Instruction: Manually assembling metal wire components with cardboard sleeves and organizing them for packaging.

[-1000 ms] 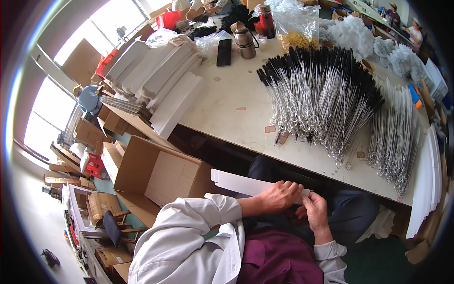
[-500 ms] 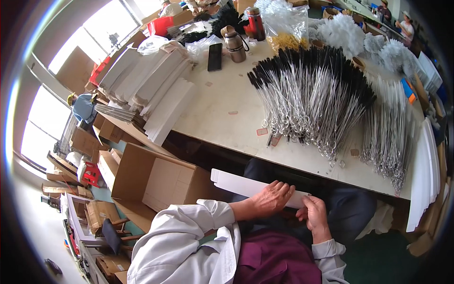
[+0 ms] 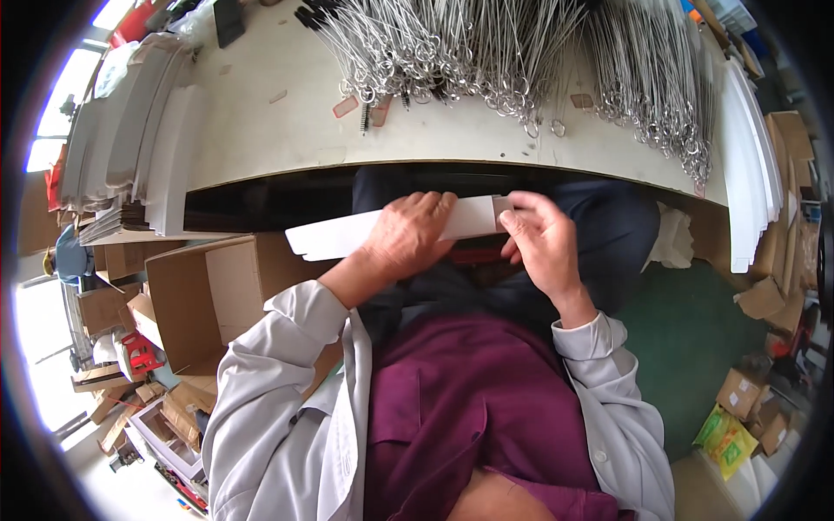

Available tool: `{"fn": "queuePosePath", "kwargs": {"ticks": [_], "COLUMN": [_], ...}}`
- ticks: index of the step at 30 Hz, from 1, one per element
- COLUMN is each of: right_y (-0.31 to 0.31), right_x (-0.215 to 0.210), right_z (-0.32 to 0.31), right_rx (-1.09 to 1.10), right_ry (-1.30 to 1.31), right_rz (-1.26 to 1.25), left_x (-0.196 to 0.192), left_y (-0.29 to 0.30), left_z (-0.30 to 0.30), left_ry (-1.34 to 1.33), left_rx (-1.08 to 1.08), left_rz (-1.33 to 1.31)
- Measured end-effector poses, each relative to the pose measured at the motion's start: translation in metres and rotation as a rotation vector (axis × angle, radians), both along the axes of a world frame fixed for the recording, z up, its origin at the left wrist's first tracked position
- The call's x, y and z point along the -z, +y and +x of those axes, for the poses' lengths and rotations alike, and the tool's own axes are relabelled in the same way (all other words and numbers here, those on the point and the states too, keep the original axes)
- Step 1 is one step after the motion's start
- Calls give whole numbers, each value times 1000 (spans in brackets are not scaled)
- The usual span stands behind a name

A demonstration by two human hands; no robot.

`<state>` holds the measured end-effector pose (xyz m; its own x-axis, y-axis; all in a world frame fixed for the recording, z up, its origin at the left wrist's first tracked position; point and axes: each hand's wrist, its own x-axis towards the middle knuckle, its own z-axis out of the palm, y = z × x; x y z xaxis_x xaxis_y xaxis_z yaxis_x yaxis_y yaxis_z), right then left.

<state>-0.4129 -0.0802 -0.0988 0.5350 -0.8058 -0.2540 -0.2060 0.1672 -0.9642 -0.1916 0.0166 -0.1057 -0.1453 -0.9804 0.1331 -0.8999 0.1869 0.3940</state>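
1. An open cardboard box (image 3: pixel 204 300) stands on the floor, to the left of and below the left hand, beside the person's grey sleeve.
2. Stacks of flat white cartons (image 3: pixel 130 148) lie up and to the left of the left hand, on the table's left end.
3. The left hand (image 3: pixel 413 234) lies palm-down over a long flat white carton blank (image 3: pixel 334 236), fingers curled over its top edge and gripping it. The blank juts out well to the left of this hand.
4. The blank is held across the lap, just below the edge of the pale table (image 3: pixel 287 139).
5. The right hand (image 3: pixel 537 239) pinches the blank's right end, thumb and fingertips closed on its small flap.
6. Above both hands, a heap of metal wire pieces with ring ends (image 3: pixel 452 52) covers the table.
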Motion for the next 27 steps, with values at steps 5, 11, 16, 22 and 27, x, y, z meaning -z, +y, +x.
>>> {"fn": "queuePosePath", "kwargs": {"ticks": [5,11,16,22,27], "right_y": [-16,-17,-22,-19,-15], "right_x": [-28,-12,-21,-28,-23], "right_z": [9,21,16,17,28], "right_rx": [-353,-616,-643,-666,-643], "right_ry": [301,352,327,384,314], "right_rz": [-1066,-1144,-1225,-1176,-1284], "left_x": [-13,-23,-27,-32,-35], "left_y": [-3,-8,0,12,1], "left_z": [2,-6,-1,16,5], "left_ry": [46,104,116,38,64], "left_rx": [3,27,32,22,42], "left_rz": [48,100,16,79,73]}}
